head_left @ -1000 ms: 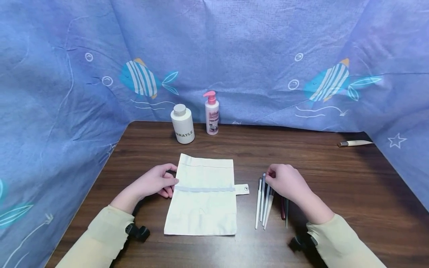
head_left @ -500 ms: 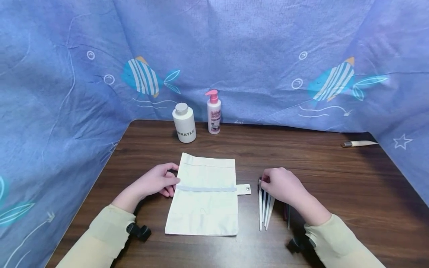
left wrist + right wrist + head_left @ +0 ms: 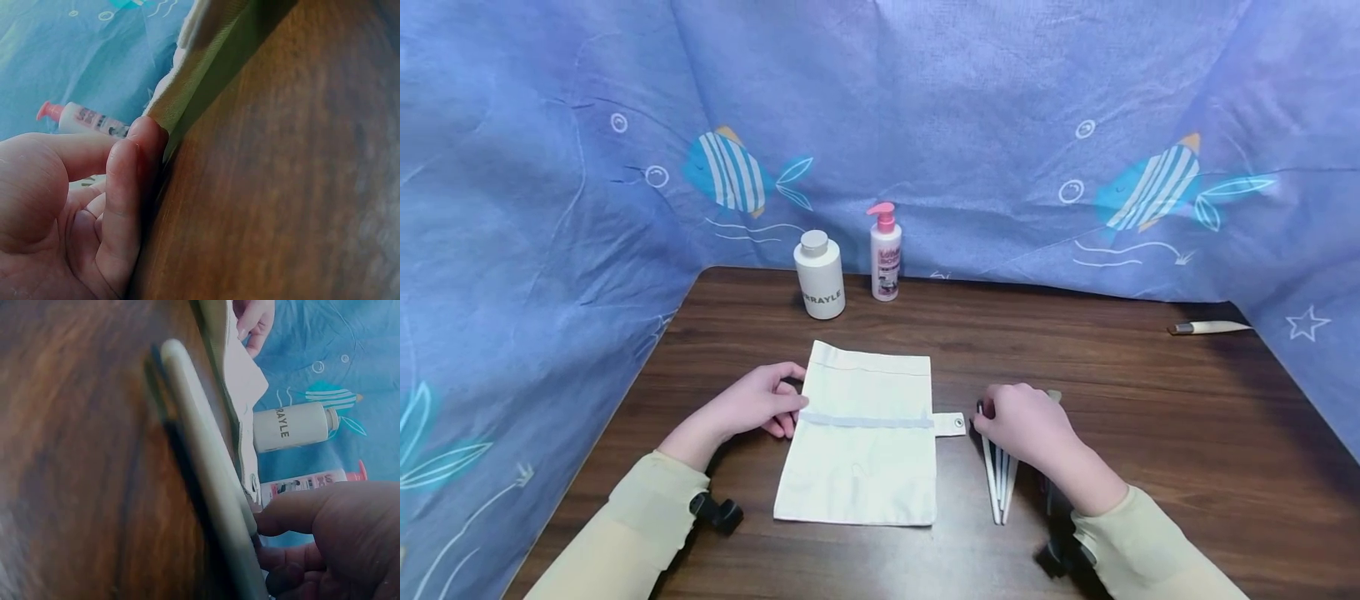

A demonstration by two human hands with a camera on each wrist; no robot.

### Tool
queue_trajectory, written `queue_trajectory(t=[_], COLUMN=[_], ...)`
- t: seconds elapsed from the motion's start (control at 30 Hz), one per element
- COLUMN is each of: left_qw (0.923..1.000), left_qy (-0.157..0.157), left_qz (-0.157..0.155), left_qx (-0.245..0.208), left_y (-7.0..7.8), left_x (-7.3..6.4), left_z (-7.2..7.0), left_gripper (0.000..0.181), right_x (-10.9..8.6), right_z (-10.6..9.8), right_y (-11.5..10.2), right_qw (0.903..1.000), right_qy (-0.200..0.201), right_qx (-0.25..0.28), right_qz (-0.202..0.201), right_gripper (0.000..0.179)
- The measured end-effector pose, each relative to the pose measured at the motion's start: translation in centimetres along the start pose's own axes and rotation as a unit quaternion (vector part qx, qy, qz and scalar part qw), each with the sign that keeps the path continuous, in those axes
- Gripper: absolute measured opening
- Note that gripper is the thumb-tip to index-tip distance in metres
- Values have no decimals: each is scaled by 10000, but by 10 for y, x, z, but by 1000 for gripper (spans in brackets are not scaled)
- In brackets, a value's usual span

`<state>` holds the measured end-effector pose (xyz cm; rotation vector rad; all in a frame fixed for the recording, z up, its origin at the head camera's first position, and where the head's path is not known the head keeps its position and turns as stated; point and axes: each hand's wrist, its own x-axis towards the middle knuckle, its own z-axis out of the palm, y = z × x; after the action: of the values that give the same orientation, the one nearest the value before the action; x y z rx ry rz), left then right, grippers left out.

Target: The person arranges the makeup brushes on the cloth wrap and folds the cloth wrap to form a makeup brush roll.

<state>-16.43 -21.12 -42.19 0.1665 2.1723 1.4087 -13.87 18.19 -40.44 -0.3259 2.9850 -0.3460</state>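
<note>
Brown wood-grain worktop [image 3: 1075, 350], blue fish-print fabric backdrop [image 3: 985, 100] | left hand [image 3: 767, 402] pinches flat cream cloth wrap [image 3: 859, 471], nearer worktop's left edge | right hand [image 3: 1030, 423] has shifted toward its tab [image 3: 947, 425], fingertips pinching slim white-handled tools [image 3: 992, 492], apparently gathering them

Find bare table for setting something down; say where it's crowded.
Bare table lies between the pump bottle and the pale tool, and right of the right hand. Crowded: sticks bunch at that hand; the left hand holds the cloth.
</note>
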Motion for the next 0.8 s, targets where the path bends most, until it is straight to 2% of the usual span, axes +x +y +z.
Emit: queue_trajectory(t=[0.33,0.5,0.8], left_qw=[10000,10000,10000], left_qy=[37,26,69], left_qz=[30,14,15], left_qx=[-27,-59,1], left_y=[0,-1,0], left_x=[-1,-1,-2], left_z=[1,2,1], left_gripper=[46,46,45], right_x=[1,0,2], right_z=[3,1,-7], right_y=[-1,1,6], right_qw=[9996,9994,9959], right_qy=[-105,-137,131], right_qx=[-37,215,890], right_qz=[245,234,-32], right_gripper=[34,27,16])
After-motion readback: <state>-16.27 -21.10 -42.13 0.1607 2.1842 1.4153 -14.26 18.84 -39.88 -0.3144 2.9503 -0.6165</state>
